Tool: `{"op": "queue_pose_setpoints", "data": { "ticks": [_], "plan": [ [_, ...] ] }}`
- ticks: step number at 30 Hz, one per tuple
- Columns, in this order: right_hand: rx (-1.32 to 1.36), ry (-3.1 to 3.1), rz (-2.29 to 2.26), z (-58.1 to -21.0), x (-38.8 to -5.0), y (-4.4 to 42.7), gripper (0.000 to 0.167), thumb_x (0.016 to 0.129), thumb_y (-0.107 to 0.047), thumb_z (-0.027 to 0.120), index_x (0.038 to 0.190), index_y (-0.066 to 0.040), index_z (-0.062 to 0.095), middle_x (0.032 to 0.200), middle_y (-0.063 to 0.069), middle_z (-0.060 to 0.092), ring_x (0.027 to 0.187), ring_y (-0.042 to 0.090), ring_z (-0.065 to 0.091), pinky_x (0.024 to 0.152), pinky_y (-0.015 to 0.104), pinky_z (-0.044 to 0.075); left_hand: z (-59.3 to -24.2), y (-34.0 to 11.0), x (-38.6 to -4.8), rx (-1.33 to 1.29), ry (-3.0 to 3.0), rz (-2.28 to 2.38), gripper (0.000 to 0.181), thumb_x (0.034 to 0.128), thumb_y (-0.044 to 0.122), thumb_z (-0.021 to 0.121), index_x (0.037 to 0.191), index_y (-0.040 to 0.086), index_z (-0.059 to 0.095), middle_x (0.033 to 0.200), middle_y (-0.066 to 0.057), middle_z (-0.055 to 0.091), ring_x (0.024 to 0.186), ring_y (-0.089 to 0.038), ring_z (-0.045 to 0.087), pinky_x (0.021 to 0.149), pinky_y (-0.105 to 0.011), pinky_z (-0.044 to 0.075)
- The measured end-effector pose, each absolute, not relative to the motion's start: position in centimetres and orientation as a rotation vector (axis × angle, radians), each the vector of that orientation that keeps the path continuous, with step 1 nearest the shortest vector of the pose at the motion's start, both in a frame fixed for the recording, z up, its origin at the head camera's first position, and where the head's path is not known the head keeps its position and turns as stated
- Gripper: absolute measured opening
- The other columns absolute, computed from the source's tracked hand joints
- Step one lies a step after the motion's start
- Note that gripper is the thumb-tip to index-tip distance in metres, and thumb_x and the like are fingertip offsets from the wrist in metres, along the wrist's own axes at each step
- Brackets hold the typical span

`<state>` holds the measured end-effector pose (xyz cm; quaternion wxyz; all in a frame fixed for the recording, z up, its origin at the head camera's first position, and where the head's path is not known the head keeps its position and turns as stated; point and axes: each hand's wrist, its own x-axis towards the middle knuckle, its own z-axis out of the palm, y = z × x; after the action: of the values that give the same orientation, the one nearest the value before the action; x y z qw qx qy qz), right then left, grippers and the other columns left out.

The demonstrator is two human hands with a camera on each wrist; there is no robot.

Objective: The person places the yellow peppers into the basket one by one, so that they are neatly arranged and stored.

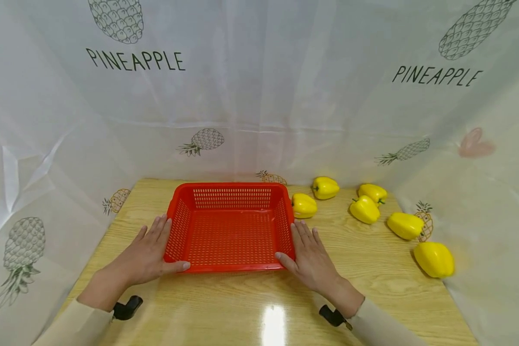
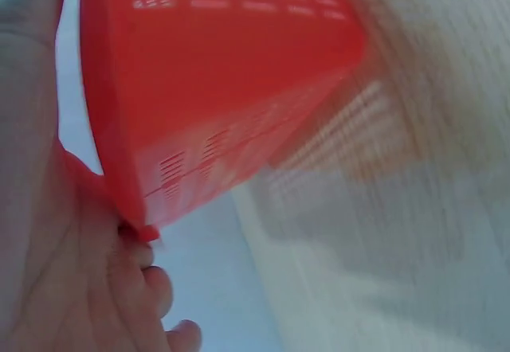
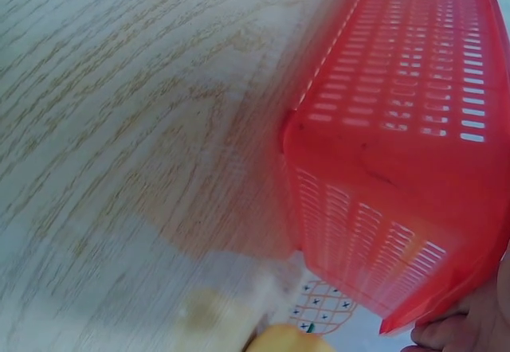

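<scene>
A red plastic basket (image 1: 231,268) with slotted sides stands upright on the wooden table, and nothing lies inside it. My left hand (image 1: 144,250) lies along its left side, fingers straight and thumb on the near rim. On the opposite side my right hand (image 1: 311,259) presses the same way, its thumb over the near right corner. Both wrist views show the basket's outer walls close up, the left wall (image 2: 231,73) and the right wall (image 3: 374,240); the fingers are partly cut off there. A yellow bell pepper (image 1: 304,205) sits just beyond the right fingertips, beside the basket.
More yellow bell peppers (image 1: 365,210) are spread along the back and right of the wooden table (image 1: 225,302); the nearest one (image 1: 434,259) lies at the right edge. A white sheet (image 1: 251,96) printed with pineapples hangs behind and at both sides.
</scene>
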<state>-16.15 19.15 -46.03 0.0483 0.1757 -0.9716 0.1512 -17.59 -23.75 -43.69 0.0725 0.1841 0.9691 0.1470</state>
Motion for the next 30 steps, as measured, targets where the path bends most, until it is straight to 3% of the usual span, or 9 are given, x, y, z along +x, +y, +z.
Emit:
{"op": "queue_pose_setpoints", "data": {
  "ticks": [4,11,18,24,30],
  "plan": [
    [0.541,-2.966,0.455,-45.9,-16.2,19.1,0.093,0.105,-0.061,0.054,0.162,0.008,0.029,0.172,0.026,0.022,0.161,0.043,0.022,0.13,0.063,0.015,-43.7,-23.7,-17.4,0.556,2.921,0.461,0.133,0.0863,0.082,0.064,0.163,-0.014,0.011,0.171,-0.036,0.009,0.159,-0.054,0.013,0.124,-0.075,0.014],
    [0.7,-2.902,0.391,-44.8,-17.6,20.9,0.083,0.106,-0.056,0.056,0.156,0.009,0.043,0.163,0.027,0.042,0.156,0.043,0.035,0.127,0.062,0.028,-44.2,-23.7,-17.4,0.571,2.923,0.472,0.137,0.0838,0.083,0.065,0.163,-0.013,0.009,0.171,-0.036,0.008,0.159,-0.053,0.012,0.125,-0.073,0.014],
    [0.703,-2.825,0.246,-44.1,-23.3,24.9,0.077,0.104,-0.043,0.066,0.154,0.01,0.041,0.156,0.029,0.047,0.145,0.048,0.045,0.12,0.061,0.04,-44.3,-23.9,-17.4,0.576,2.928,0.466,0.136,0.0838,0.083,0.065,0.163,-0.013,0.01,0.172,-0.035,0.009,0.159,-0.053,0.012,0.126,-0.071,0.013],
    [0.737,-2.87,0.058,-45.3,-27.9,26.7,0.084,0.099,-0.035,0.076,0.155,0.013,0.035,0.157,0.033,0.043,0.147,0.048,0.044,0.123,0.058,0.037,-44.4,-24.0,-17.6,0.579,2.915,0.476,0.137,0.0832,0.085,0.064,0.164,-0.012,0.009,0.173,-0.033,0.006,0.16,-0.051,0.009,0.127,-0.07,0.012],
    [0.793,-2.895,0.07,-46.7,-30.1,26.6,0.085,0.095,-0.028,0.08,0.155,0.012,0.035,0.156,0.032,0.044,0.146,0.049,0.043,0.124,0.059,0.036,-44.4,-24.0,-17.7,0.57,2.901,0.487,0.139,0.0819,0.088,0.062,0.164,-0.011,0.009,0.173,-0.033,0.006,0.161,-0.051,0.008,0.127,-0.069,0.012]
  ]
}}
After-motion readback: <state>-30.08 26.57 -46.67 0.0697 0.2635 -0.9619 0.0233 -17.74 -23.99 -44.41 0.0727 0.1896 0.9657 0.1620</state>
